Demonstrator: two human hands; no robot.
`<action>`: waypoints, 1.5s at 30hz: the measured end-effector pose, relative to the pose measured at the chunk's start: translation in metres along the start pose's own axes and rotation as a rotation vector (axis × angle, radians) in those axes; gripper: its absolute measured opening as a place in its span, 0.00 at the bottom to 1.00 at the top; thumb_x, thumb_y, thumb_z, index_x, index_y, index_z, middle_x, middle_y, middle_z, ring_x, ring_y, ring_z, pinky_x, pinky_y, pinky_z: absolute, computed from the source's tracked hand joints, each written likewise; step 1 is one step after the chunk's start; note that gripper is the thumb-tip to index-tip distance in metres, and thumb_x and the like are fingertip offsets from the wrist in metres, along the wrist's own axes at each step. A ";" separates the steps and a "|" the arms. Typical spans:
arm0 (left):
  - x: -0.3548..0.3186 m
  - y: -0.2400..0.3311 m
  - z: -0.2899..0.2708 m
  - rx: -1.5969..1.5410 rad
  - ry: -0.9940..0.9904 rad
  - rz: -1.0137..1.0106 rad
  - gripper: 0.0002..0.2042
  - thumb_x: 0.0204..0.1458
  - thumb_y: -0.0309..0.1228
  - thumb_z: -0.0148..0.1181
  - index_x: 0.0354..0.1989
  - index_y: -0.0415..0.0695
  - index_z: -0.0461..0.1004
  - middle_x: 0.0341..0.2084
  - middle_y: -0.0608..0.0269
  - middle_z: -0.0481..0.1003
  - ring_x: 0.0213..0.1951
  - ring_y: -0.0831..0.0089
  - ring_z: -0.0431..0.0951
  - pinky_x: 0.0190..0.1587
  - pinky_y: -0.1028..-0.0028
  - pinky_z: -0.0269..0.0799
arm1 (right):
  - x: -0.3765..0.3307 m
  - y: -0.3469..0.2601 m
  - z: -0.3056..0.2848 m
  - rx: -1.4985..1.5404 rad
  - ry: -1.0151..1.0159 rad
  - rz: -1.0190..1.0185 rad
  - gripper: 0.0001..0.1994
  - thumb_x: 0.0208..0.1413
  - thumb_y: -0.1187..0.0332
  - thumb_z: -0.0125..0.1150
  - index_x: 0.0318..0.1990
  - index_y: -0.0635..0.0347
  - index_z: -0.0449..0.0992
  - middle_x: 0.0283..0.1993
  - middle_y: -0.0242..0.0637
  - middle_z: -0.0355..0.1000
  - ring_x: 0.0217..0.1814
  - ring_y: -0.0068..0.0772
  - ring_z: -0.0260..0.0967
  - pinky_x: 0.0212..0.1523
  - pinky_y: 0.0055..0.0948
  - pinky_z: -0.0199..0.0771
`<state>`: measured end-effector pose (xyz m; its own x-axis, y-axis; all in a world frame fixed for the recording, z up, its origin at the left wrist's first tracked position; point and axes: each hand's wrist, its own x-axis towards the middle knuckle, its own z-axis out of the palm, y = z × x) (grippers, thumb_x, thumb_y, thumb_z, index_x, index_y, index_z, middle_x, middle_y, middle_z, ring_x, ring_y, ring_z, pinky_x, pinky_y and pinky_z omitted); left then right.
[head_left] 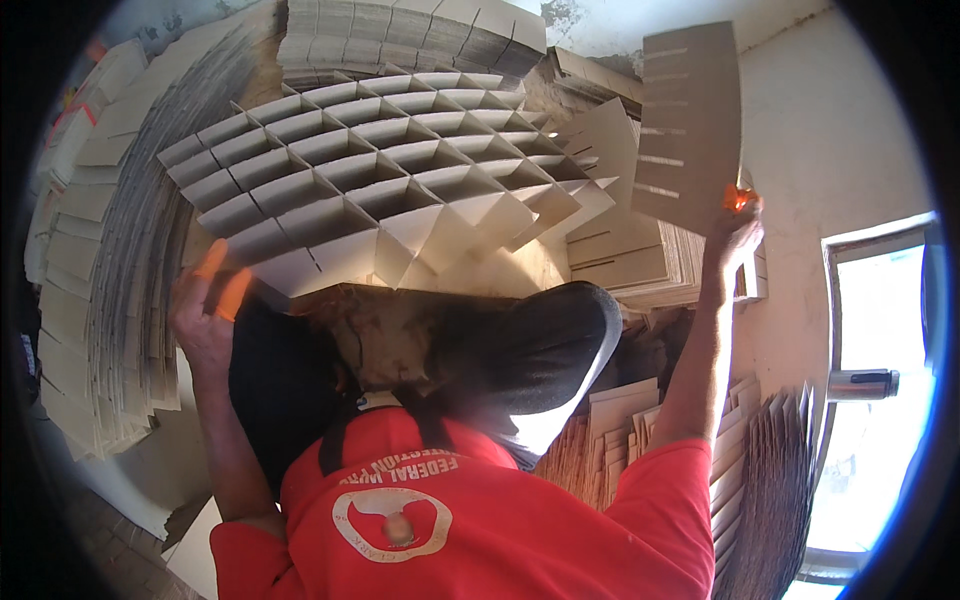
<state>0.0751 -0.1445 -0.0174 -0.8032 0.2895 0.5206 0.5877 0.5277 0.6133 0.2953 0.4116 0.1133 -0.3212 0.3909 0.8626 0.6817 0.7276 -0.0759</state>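
Observation:
On the right, my right hand (737,235), with orange finger covers, grips the lower end of a slotted cardboard strip (692,125). The strip stands up with its slots along the left edge. Orange covers also sit on the fingers of my left hand (203,305), which are apart with nothing between them. It is beside the near left corner of a cardboard divider grid (375,170). This grid is made of crossed strips forming rows of open cells, and it lies in front of my folded legs. Some strips at its near right side lean at an angle.
A long stack of slotted cardboard sheets (160,220) runs along the left. Another stack (410,40) stands behind the grid. More slotted sheets (620,255) are piled at its right. Upright cardboard pieces (770,480) stand at the lower right, near a bright window opening (880,360).

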 end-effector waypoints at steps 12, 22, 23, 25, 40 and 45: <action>-0.006 0.000 0.016 -0.180 -0.084 0.012 0.18 0.44 0.23 0.72 0.46 0.38 0.80 0.32 0.57 0.79 0.29 0.73 0.77 0.33 0.75 0.73 | 0.032 -0.199 -0.065 0.943 -0.356 -0.127 0.14 0.53 0.81 0.65 0.48 0.64 0.80 0.42 0.35 0.81 0.43 0.16 0.75 0.45 0.18 0.76; -0.002 0.012 0.022 -0.316 -0.036 0.050 0.10 0.46 0.19 0.67 0.38 0.34 0.79 0.31 0.51 0.80 0.32 0.61 0.80 0.36 0.70 0.75 | -0.008 -0.300 -0.064 1.475 -0.606 -0.218 0.08 0.53 0.84 0.62 0.41 0.71 0.80 0.44 0.43 0.80 0.43 0.20 0.75 0.44 0.21 0.77; -0.001 0.014 0.021 -0.321 -0.045 0.035 0.09 0.46 0.19 0.67 0.37 0.33 0.78 0.31 0.51 0.80 0.32 0.61 0.80 0.36 0.70 0.75 | -0.010 -0.305 -0.063 1.430 -0.611 -0.225 0.09 0.53 0.83 0.62 0.42 0.71 0.80 0.42 0.41 0.80 0.42 0.19 0.75 0.43 0.21 0.77; -0.002 0.015 0.020 -0.315 -0.052 0.017 0.08 0.46 0.18 0.67 0.36 0.34 0.79 0.31 0.52 0.80 0.32 0.63 0.81 0.36 0.71 0.75 | -0.015 -0.313 -0.064 1.345 -0.621 -0.241 0.11 0.53 0.81 0.62 0.44 0.70 0.80 0.39 0.39 0.81 0.38 0.17 0.74 0.39 0.20 0.76; -0.001 0.015 0.022 -0.383 -0.061 -0.044 0.07 0.48 0.19 0.65 0.36 0.34 0.78 0.29 0.50 0.78 0.31 0.58 0.79 0.35 0.69 0.74 | -0.039 -0.349 -0.056 1.214 -0.768 -0.370 0.09 0.53 0.83 0.62 0.43 0.73 0.79 0.50 0.46 0.78 0.48 0.24 0.75 0.48 0.24 0.77; 0.000 0.015 0.023 -0.381 -0.045 -0.044 0.07 0.48 0.20 0.65 0.36 0.34 0.78 0.29 0.50 0.78 0.32 0.57 0.79 0.35 0.68 0.74 | -0.034 -0.346 -0.064 1.253 -0.756 -0.368 0.10 0.53 0.83 0.62 0.44 0.72 0.79 0.50 0.47 0.78 0.47 0.23 0.75 0.47 0.23 0.77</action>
<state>0.0817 -0.1182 -0.0212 -0.8271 0.3123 0.4673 0.5395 0.2079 0.8159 0.1121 0.1103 0.1422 -0.8635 -0.0097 0.5042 -0.3703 0.6908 -0.6210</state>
